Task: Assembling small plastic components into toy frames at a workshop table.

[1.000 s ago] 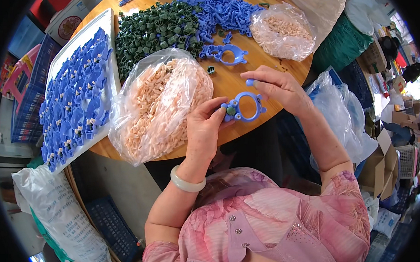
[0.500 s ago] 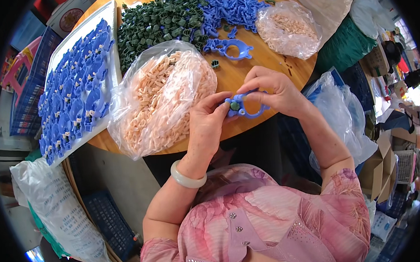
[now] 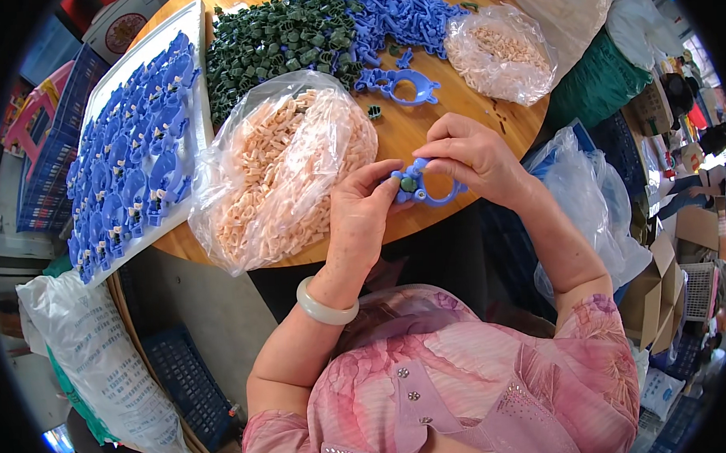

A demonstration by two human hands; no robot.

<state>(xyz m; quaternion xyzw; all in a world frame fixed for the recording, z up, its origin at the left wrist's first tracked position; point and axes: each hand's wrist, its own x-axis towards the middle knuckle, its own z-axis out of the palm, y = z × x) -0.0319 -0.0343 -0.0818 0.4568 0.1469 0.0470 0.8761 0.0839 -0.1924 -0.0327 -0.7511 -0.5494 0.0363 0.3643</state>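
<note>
Over the table's near edge, a blue plastic piece with a round ring (image 3: 441, 199) is held between both hands. A small dark green part (image 3: 408, 184) sits in its left end. My left hand (image 3: 360, 206) pinches that left end between thumb and fingers. At the upper side of the ring, my right hand (image 3: 475, 158) is closed, thumb against fingertips; whether a small part is between them is hidden. Beyond the hands lie another blue ringed piece (image 3: 401, 85) and a single green part (image 3: 374, 112). A clear bag of small peach-coloured parts (image 3: 284, 173) lies beside my left hand.
Piles of dark green parts (image 3: 278, 48) and blue parts (image 3: 407, 22) cover the far side of the round wooden table (image 3: 488, 124). A second bag of peach parts (image 3: 501, 54) lies far right. At left, a white tray (image 3: 198, 80) carries rows of blue pieces.
My right fingertips have shifted slightly at the top of the blue piece. The piece has turned a little, and both hands keep their hold.
</note>
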